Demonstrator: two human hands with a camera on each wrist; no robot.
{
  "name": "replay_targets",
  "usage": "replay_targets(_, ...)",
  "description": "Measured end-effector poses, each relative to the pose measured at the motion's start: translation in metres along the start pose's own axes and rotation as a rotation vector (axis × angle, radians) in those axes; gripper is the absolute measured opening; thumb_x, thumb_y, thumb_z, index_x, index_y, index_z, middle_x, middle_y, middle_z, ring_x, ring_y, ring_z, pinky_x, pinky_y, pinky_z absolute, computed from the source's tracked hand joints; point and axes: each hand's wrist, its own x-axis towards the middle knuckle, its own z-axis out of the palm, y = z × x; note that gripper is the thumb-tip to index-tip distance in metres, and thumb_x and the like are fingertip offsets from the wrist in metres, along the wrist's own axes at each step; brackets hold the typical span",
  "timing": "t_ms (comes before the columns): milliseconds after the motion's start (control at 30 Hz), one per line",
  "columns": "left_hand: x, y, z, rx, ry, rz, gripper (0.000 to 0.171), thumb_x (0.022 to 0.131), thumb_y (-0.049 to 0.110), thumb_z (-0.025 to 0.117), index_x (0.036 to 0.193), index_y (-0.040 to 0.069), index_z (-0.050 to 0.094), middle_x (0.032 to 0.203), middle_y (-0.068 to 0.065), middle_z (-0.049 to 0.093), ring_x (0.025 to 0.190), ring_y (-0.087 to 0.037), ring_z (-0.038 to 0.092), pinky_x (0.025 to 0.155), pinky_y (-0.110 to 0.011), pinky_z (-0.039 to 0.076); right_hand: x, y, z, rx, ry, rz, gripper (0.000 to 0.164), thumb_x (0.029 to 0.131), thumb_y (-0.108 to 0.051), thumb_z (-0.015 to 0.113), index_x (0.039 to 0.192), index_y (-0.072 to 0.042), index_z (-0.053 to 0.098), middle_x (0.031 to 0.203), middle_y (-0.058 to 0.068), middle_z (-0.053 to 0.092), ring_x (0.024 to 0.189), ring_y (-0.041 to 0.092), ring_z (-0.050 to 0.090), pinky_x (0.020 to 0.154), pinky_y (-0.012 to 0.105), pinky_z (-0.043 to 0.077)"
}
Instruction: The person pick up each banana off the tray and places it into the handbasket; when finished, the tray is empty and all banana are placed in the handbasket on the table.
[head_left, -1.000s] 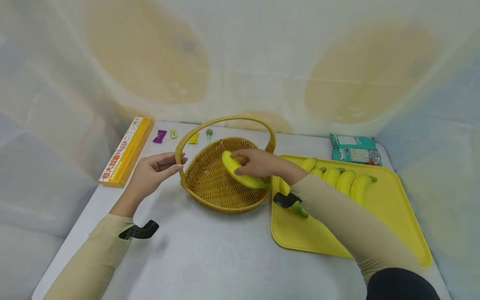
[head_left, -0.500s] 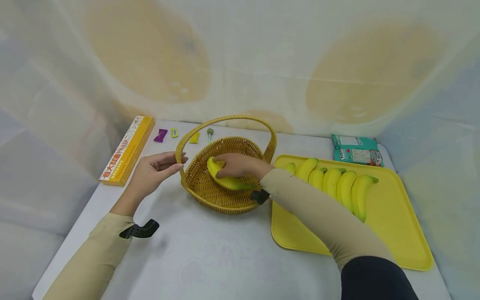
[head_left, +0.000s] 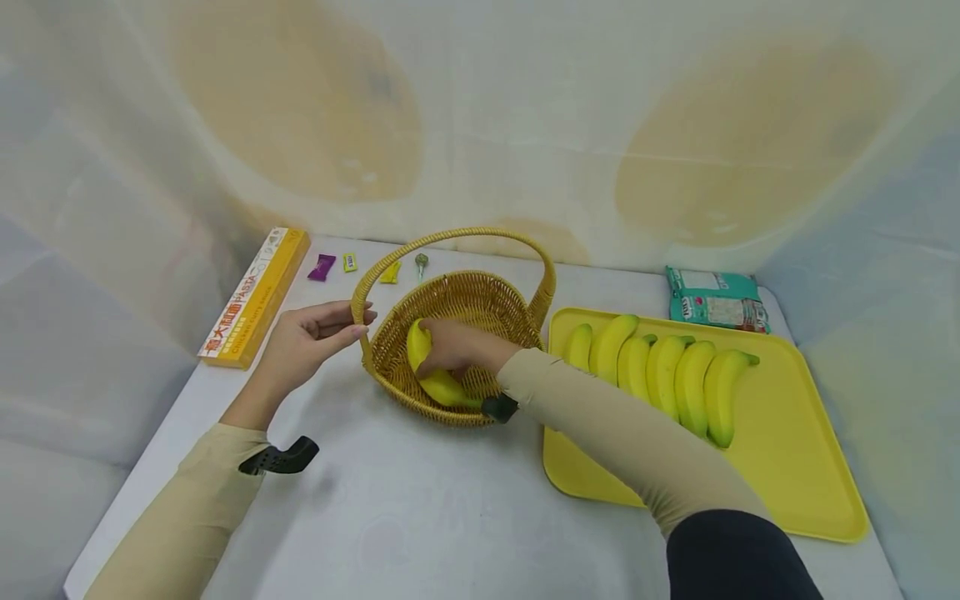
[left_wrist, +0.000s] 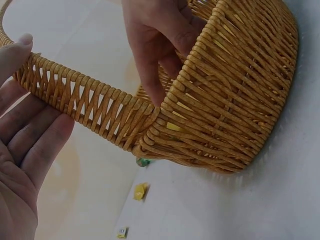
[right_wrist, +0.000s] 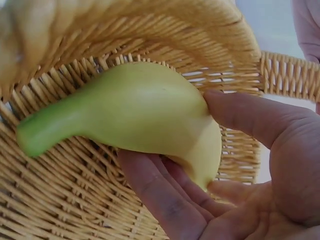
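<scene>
A woven wicker basket (head_left: 480, 290) with a tall arched handle (head_left: 457, 236) stands in the middle of the table. My left hand (head_left: 288, 350) holds the handle's left side; the left wrist view shows the thumb on one face and fingers (left_wrist: 37, 132) on the other. Inside the basket, my right hand (head_left: 453, 343) grips a yellow banana (right_wrist: 145, 107) between thumb and fingers. Its green stem end points toward the front right of the basket. In the right wrist view the banana lies close against the woven wall; whether it bears on the bottom I cannot tell.
Right of the basket, a yellow tray (head_left: 787, 450) bears several bananas (head_left: 663, 375) in a row. A teal packet (head_left: 716, 298) lies behind it. At the back left are a pasta box (head_left: 255, 300), a purple candy (head_left: 322, 267), small yellow candies (head_left: 390, 272) and a lollipop (head_left: 422, 263).
My right hand has carried the banana leftward and down, from the basket's right side to its front left. My left hand has stayed on the handle.
</scene>
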Motion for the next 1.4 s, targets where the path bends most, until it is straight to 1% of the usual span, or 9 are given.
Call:
replay_targets(167,0.000,0.000,0.000,0.005,0.002,-0.004,0.037,0.097,0.023,0.073,0.127,0.003,0.069,0.121,-0.011,0.073,0.107,-0.010,0.071,0.093,-0.021,0.055,0.002,-0.004,0.004,-0.005,-0.042,0.009,0.100,0.089,-0.014,0.079,0.163,-0.007,0.012,0.127,0.018,0.054,0.085,0.021,0.066,0.076,0.037,0.064)
replay_targets(333,0.000,-0.001,0.000,-0.001,0.005,0.000,0.036,0.097,0.023,0.073,0.127,0.003,0.069,0.121,-0.011,0.073,0.107,-0.011,0.071,0.093,-0.022,0.055,0.003,-0.005,0.005,-0.025,-0.080,0.009,0.102,0.089,-0.009,0.077,0.163,-0.007,0.008,0.128,0.017,0.053,0.086,0.021,0.067,0.081,0.035,0.062)
replay_targets(600,0.000,-0.002,0.000,-0.002,0.004,-0.003,0.038,0.096,0.023,0.073,0.129,0.002,0.068,0.121,-0.010,0.073,0.108,-0.010,0.071,0.093,-0.021,0.055,0.003,-0.002,0.005,-0.093,-0.063,-0.028,0.101,0.090,-0.013,0.079,0.163,-0.005,0.009,0.133,0.016,0.055,0.092,0.018,0.065,0.080,0.027,0.060)
replay_targets(800,-0.001,-0.003,0.000,-0.010,0.001,-0.010,0.037,0.096,0.024,0.073,0.129,0.005,0.069,0.122,-0.010,0.073,0.110,-0.014,0.071,0.094,-0.021,0.054,-0.001,0.002,0.001,-0.112,-0.044,-0.063,0.102,0.090,-0.017,0.079,0.163,-0.005,0.009,0.128,0.013,0.060,0.085,0.016,0.064,0.078,0.026,0.057)
replay_targets(933,-0.001,-0.003,0.000,-0.011,0.002,-0.017,0.038,0.096,0.025,0.074,0.129,0.006,0.069,0.122,-0.009,0.073,0.110,-0.011,0.070,0.094,-0.021,0.054,-0.008,0.007,-0.004,-0.142,-0.010,-0.104,0.098,0.091,-0.021,0.078,0.163,-0.005,0.013,0.105,0.009,0.068,0.075,0.016,0.061,0.068,0.025,0.052)
replay_targets(1033,0.000,-0.002,0.000,-0.012,0.003,-0.016,0.038,0.096,0.024,0.074,0.128,0.005,0.069,0.122,-0.009,0.073,0.110,-0.013,0.071,0.094,-0.022,0.054,-0.016,0.011,-0.008,-0.166,0.021,-0.128,0.092,0.093,-0.023,0.076,0.163,-0.007,0.018,0.100,0.008,0.069,0.078,0.016,0.062,0.067,0.026,0.051)
replay_targets(1233,0.000,-0.002,0.001,-0.015,0.002,-0.018,0.039,0.096,0.024,0.074,0.128,0.004,0.069,0.122,-0.009,0.073,0.111,-0.014,0.070,0.095,-0.021,0.054,-0.039,0.023,-0.012,-0.182,0.105,-0.172,0.077,0.098,-0.024,0.070,0.162,-0.015,0.027,0.130,0.015,0.066,0.100,0.019,0.066,0.081,0.032,0.056)
replay_targets(1300,-0.001,-0.002,0.001,-0.016,0.002,-0.016,0.039,0.096,0.023,0.074,0.129,0.003,0.069,0.122,-0.010,0.073,0.110,-0.013,0.071,0.095,-0.021,0.054,-0.048,0.028,-0.012,-0.198,0.161,-0.203,0.072,0.099,-0.025,0.069,0.160,-0.016,0.032,0.131,0.015,0.065,0.097,0.020,0.067,0.080,0.034,0.056)
replay_targets(1400,-0.001,-0.002,0.001,-0.016,0.003,-0.009,0.038,0.096,0.023,0.073,0.129,0.003,0.069,0.122,-0.010,0.073,0.109,-0.010,0.071,0.094,-0.021,0.054,-0.064,0.037,-0.012,-0.226,0.274,-0.246,0.067,0.099,-0.027,0.068,0.157,-0.016,0.038,0.131,0.012,0.064,0.103,0.023,0.066,0.083,0.037,0.056)
